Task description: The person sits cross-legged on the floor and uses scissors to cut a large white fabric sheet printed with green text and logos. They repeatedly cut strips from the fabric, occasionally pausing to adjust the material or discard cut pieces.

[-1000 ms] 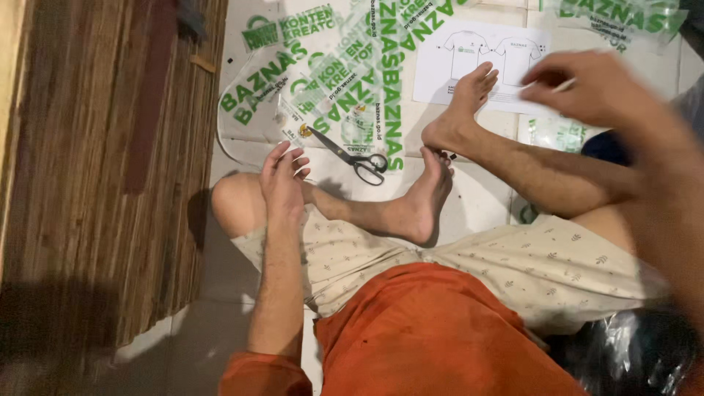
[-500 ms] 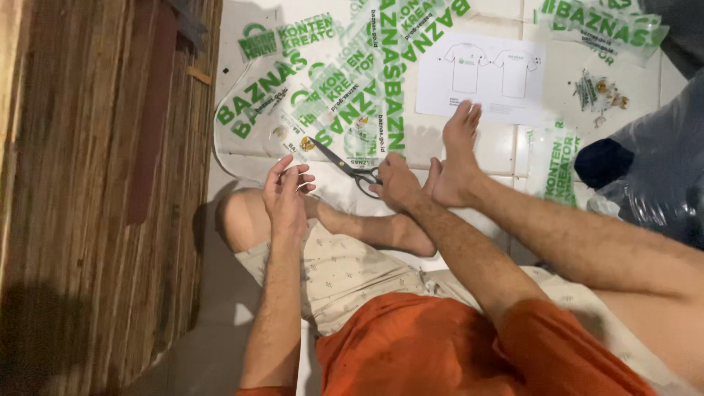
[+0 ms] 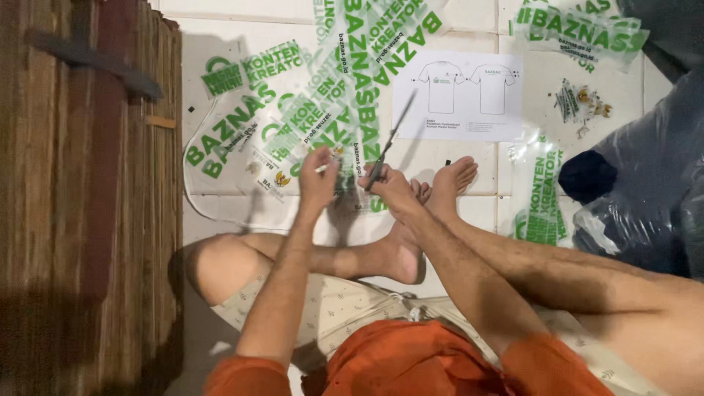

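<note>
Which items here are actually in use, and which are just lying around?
In use: scissors in right hand; clear film sheet with green lettering, gripped by left hand.

Lying about: paper with two shirt drawings; dark plastic bags; small cut pieces; wooden slat panel.

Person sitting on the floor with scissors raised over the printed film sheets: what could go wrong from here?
1. The right hand holds the scissors just in front of the bare feet; a slip could nick a toe.
2. The left hand pinches the clear film close to the blades, so its fingers may be in the cutting path.
3. The film sheets overlap, so a cut could go through a second sheet as well.
</note>
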